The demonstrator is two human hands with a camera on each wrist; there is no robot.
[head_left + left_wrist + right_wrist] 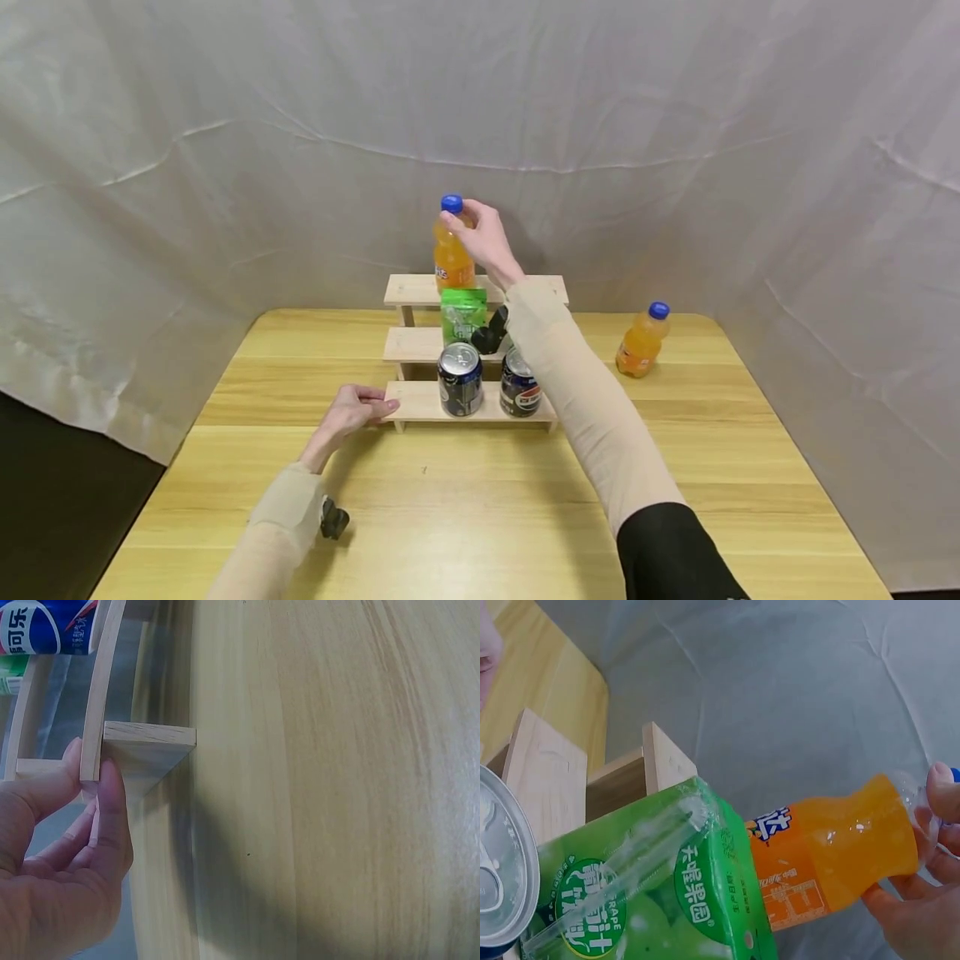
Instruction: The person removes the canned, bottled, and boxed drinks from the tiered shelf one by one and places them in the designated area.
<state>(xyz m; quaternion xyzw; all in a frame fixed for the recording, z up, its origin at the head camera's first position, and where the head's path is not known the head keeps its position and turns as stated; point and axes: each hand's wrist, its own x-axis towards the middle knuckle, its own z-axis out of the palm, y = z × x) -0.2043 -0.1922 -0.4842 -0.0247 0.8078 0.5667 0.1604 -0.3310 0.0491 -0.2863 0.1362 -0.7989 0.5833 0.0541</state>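
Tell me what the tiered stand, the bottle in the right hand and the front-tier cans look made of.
Stand: wood, probably unpainted and matte; pale, with grain on the cut edges.
Bottle: likely clear glossy plastic; see-through neck, bright highlights. Glass not fully ruled out.
Cans: metal, probably aluminium; silvery lids, dark printed sides.

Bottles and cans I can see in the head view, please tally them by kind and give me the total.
Bottles: 2, one held by the right hand, one on the table
Cans: 2, both on the shelf's front step
Total: 4
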